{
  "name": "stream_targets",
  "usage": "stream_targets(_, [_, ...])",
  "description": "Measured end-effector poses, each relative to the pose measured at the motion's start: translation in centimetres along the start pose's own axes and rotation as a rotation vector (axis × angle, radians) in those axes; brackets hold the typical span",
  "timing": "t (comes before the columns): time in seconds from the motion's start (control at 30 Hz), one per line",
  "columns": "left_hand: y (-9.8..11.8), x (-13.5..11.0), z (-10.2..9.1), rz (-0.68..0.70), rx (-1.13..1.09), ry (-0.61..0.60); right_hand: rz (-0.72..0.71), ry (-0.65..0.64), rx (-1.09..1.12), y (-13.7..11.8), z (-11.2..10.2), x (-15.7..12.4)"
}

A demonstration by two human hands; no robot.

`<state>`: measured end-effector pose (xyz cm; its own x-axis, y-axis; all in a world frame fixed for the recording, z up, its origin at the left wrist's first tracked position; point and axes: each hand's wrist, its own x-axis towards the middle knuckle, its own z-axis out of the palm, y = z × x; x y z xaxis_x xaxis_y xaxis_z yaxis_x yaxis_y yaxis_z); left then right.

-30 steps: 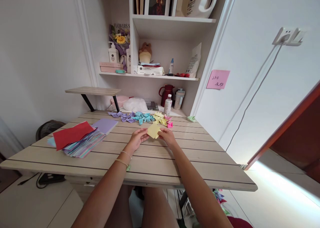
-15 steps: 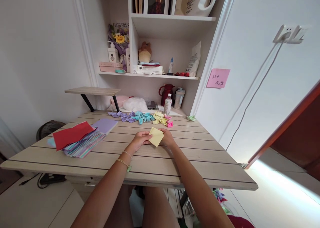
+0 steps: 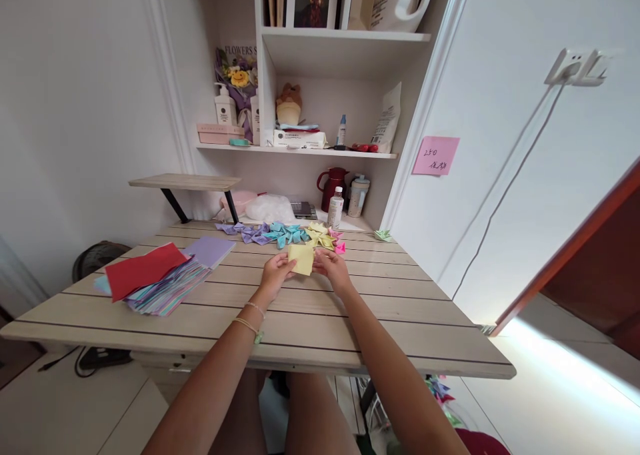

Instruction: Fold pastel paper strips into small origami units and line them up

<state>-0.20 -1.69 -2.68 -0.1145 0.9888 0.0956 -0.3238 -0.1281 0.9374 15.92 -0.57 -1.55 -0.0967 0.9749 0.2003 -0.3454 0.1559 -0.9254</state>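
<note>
A small yellow folded square of paper point(image 3: 301, 260) is held up over the middle of the desk. My left hand point(image 3: 276, 274) pinches its lower left part, thumb in front and fingers behind. At the paper's right edge, my right hand point(image 3: 333, 270) has its bent fingers closed on the side of the square. Just behind lie folded paper pieces in colour groups: purple pieces point(image 3: 255, 233), blue pieces point(image 3: 286, 232), yellow pieces point(image 3: 320, 235) and pink pieces point(image 3: 340, 247).
On the left of the wooden desk point(image 3: 400, 335) lies a stack of coloured paper point(image 3: 167, 288) under a red sheet point(image 3: 145, 268). A purple sheet point(image 3: 210, 250) is beside it. A light green folded piece point(image 3: 383, 234) sits at the back right. A bottle point(image 3: 335, 208) stands behind.
The yellow paper has turned from a diamond-like angle to nearly square-on and moved slightly left and up. My right hand's fingers have shifted along its right edge.
</note>
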Motion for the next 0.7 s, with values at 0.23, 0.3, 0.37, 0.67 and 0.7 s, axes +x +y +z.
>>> stream_targets(0.23, [0.0, -0.3, 0.4, 0.011, 0.037, -0.051, -0.124, 0.085, -0.147, 0.5, 0.0, -0.1])
stream_targets(0.3, [-0.1, -0.3, 0.5, -0.003, 0.058, -0.09, -0.149, 0.116, -0.22, 0.5, -0.2, 0.0])
stream_targets(0.37, [-0.3, -0.3, 0.5, -0.008, 0.079, -0.122, -0.18, 0.135, -0.288, 0.5, -0.3, 0.0])
stream_targets(0.67, [-0.9, 0.0, 0.2, 0.01, 0.12, -0.189, -0.261, 0.105, -0.407, 0.8, -0.6, 0.2])
stream_targets(0.7, [-0.9, 0.0, 0.2, 0.009, 0.121, -0.186, -0.266, 0.099, -0.414, 0.9, -0.6, 0.3])
